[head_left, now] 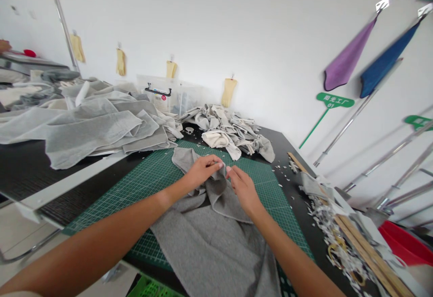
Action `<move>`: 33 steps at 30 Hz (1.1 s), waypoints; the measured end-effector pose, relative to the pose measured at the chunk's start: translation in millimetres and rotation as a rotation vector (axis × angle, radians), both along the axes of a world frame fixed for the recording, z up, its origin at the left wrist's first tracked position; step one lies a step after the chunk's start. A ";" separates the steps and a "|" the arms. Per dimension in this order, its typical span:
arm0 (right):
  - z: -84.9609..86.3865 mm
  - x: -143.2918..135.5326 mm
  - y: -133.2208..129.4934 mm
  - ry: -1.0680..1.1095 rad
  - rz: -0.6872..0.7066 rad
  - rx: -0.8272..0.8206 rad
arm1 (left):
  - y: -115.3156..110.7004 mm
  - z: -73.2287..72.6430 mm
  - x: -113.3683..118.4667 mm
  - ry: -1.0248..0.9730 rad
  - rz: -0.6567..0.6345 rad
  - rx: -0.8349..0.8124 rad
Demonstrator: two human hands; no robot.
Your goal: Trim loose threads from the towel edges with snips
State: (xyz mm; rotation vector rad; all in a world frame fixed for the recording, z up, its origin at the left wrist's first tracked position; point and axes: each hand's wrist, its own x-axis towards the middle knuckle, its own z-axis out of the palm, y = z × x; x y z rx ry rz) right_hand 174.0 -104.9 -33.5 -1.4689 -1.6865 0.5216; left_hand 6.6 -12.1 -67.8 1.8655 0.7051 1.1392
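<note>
Work at the table (pixel 270 135), viewed from my remote post. A green cutting mat (pixel 128 186) covers the middle of the table, reaching its near edge. A broad heap of flat grey pieces (pixel 91 132) fills the left side; a smaller crumpled heap (pixel 233 127) lies toward the far edge. The grey cloth (pixel 216 252) lies on the mat, its far part gathered between the hands, its near part running past the near edge out of my view. The left hand (pixel 206 168) pinches the cloth's edge between thumb and fingers; the right hand (pixel 241 186) pinches just beside it. Whether a thread lies between the fingertips I cannot tell.

Progress: I judge this cloth to be in mid-handling, not yet laid aside. Which heap is finished and which is left, I cannot tell.

Counts: one table, one mat, two heaps, one cloth in hand, two hands. Along the right edge I make out at least two wooden strips (pixel 368 252) and scraps (pixel 318 218) too many to count.
</note>
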 end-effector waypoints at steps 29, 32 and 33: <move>-27.0 -15.0 -12.0 -0.246 -0.161 0.096 | -17.5 -1.8 12.0 -0.128 -0.074 -0.158; -27.8 -14.9 -12.0 -0.239 -0.170 0.101 | -19.0 -0.1 12.2 -0.138 -0.083 -0.167; -28.1 -15.0 -12.0 -0.232 -0.173 0.100 | -19.5 0.6 12.3 -0.143 -0.084 -0.173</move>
